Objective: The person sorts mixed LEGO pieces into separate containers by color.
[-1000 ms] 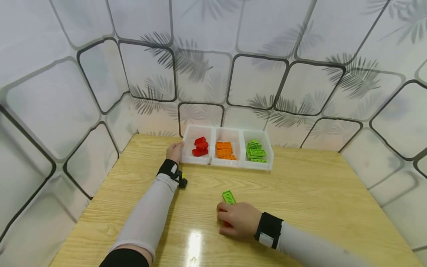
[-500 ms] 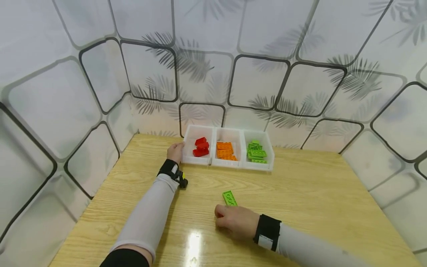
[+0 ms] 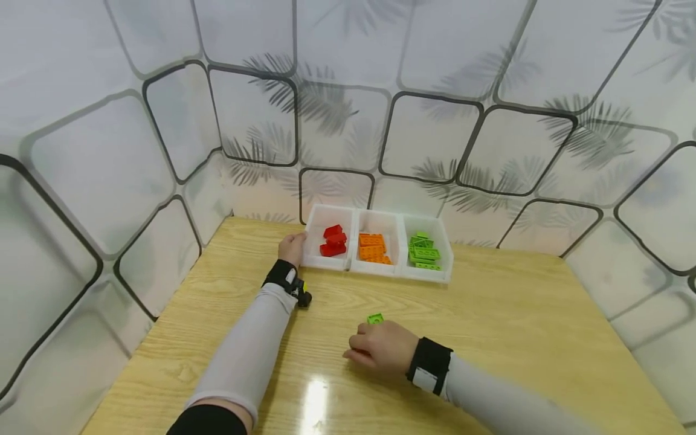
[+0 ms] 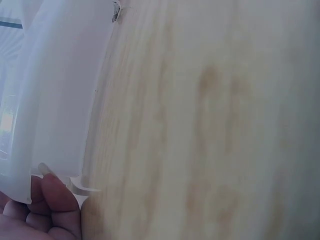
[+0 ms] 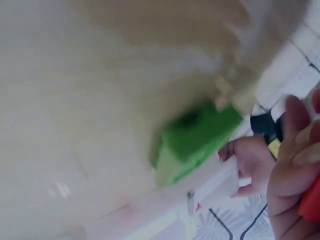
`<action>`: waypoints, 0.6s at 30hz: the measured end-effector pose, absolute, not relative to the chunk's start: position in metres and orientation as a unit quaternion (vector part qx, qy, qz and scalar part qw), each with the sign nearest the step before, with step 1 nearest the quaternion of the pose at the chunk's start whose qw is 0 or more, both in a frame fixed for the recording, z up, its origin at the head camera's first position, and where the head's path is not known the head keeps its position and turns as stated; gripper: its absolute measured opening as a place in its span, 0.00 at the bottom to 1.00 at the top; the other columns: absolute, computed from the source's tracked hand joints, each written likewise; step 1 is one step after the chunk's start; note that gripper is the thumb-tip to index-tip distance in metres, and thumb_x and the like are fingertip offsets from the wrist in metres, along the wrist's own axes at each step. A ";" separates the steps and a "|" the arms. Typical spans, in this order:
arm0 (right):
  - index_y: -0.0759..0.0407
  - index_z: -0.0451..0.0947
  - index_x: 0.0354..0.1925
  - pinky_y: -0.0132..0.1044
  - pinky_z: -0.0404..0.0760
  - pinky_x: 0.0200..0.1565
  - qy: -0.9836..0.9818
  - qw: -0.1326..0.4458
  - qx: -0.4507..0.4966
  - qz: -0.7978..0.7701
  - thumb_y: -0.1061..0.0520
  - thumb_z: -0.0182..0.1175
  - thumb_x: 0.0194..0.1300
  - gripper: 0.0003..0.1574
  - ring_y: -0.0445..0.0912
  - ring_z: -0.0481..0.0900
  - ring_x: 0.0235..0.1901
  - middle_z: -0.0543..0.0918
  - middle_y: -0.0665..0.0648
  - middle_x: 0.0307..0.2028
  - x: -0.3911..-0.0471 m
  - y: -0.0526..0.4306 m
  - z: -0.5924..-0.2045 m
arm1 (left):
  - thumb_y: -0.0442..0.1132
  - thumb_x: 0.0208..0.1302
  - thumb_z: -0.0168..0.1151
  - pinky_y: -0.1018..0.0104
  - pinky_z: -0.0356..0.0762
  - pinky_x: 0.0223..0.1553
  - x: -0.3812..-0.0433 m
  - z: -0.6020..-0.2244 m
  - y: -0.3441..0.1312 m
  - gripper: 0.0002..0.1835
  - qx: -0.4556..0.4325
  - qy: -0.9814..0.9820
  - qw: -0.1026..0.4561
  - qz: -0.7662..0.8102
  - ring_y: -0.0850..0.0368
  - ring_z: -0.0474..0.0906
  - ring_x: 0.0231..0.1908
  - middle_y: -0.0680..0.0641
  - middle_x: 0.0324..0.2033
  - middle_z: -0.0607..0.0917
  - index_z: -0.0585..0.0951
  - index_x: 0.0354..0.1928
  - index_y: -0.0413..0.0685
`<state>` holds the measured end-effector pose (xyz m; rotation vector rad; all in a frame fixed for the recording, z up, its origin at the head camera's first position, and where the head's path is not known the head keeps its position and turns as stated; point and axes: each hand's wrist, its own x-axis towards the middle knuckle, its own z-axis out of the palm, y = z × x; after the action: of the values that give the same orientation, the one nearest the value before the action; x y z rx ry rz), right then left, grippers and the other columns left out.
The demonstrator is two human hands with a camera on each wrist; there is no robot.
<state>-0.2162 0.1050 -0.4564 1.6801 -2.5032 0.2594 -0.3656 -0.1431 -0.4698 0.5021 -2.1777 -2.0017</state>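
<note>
A white three-section tray (image 3: 421,275) stands at the back of the table. My left hand (image 3: 292,249) grips its left end; in the left wrist view, curled fingers (image 4: 60,200) hold the tray's corner. My right hand (image 3: 387,348) is over the table in front of the tray, fingers bent. Part of a red brick (image 5: 311,204) shows in its grasp in the right wrist view; the head view hides it. Just beyond the right hand lies a green brick (image 3: 375,318), partly covered by that hand in the head view and blurred in the right wrist view.
Inside the tray, red bricks (image 3: 333,241) lie in the left section, orange bricks (image 3: 372,246) in the middle and green bricks (image 3: 423,251) in the right. A patterned curtain (image 3: 337,139) rises behind the wooden table (image 3: 516,302) and along its sides.
My right hand has shifted slightly forward and now covers more of the green brick. Red seen under its fingers a second ago is hidden from the head view. My left hand stays on the tray.
</note>
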 end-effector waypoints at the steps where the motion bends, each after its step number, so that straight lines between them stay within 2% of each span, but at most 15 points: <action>1: 0.46 0.73 0.25 0.22 0.56 0.21 -0.823 0.074 0.556 0.085 0.47 0.56 0.71 0.16 0.31 0.59 0.18 0.64 0.42 0.19 -0.223 0.101 -0.454 | 0.49 0.71 0.51 0.53 0.67 0.54 -0.366 -0.469 -0.144 0.24 0.166 -0.725 0.071 -0.665 0.43 0.71 0.49 0.35 0.51 0.77 0.76 0.52 0.32; 5: 0.48 0.71 0.23 0.23 0.55 0.20 -0.810 0.145 0.560 0.094 0.52 0.59 0.67 0.15 0.33 0.59 0.16 0.61 0.44 0.18 -0.255 0.082 -0.446 | 0.50 0.71 0.51 0.52 0.67 0.56 -0.369 -0.470 -0.147 0.25 0.167 -0.728 0.072 -0.660 0.42 0.72 0.51 0.35 0.53 0.77 0.76 0.53 0.32; 10: 0.50 0.76 0.28 0.27 0.63 0.19 -0.811 0.243 0.528 0.074 0.52 0.60 0.66 0.09 0.39 0.65 0.16 0.66 0.48 0.21 -0.298 0.055 -0.438 | 0.50 0.70 0.51 0.52 0.69 0.55 -0.370 -0.474 -0.148 0.25 0.174 -0.731 0.075 -0.656 0.41 0.73 0.52 0.34 0.54 0.77 0.77 0.54 0.33; 13: 0.50 0.78 0.38 0.35 0.70 0.27 -0.847 0.252 0.468 0.018 0.50 0.56 0.68 0.07 0.45 0.70 0.24 0.70 0.52 0.28 -0.321 0.039 -0.436 | 0.50 0.69 0.52 0.53 0.71 0.52 -0.369 -0.475 -0.146 0.24 0.176 -0.723 0.079 -0.663 0.42 0.74 0.49 0.34 0.52 0.78 0.77 0.52 0.34; 15: 0.49 0.77 0.46 0.42 0.72 0.33 -0.874 0.232 0.426 -0.022 0.49 0.52 0.68 0.11 0.49 0.72 0.31 0.72 0.54 0.34 -0.334 0.030 -0.436 | 0.50 0.69 0.52 0.54 0.71 0.50 -0.367 -0.475 -0.144 0.23 0.176 -0.717 0.079 -0.670 0.43 0.74 0.47 0.35 0.51 0.78 0.77 0.51 0.34; 18: 0.46 0.74 0.53 0.50 0.72 0.43 -0.900 0.212 0.374 -0.068 0.48 0.50 0.69 0.16 0.53 0.74 0.42 0.74 0.55 0.42 -0.349 0.019 -0.441 | 0.49 0.69 0.53 0.55 0.71 0.49 -0.367 -0.476 -0.143 0.23 0.175 -0.718 0.080 -0.669 0.44 0.74 0.46 0.35 0.51 0.79 0.78 0.50 0.34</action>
<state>-0.3490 0.0187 -0.4409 1.0400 -2.4999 -0.1875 -0.3671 -0.1433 -0.4758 0.5230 -2.1467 -2.0019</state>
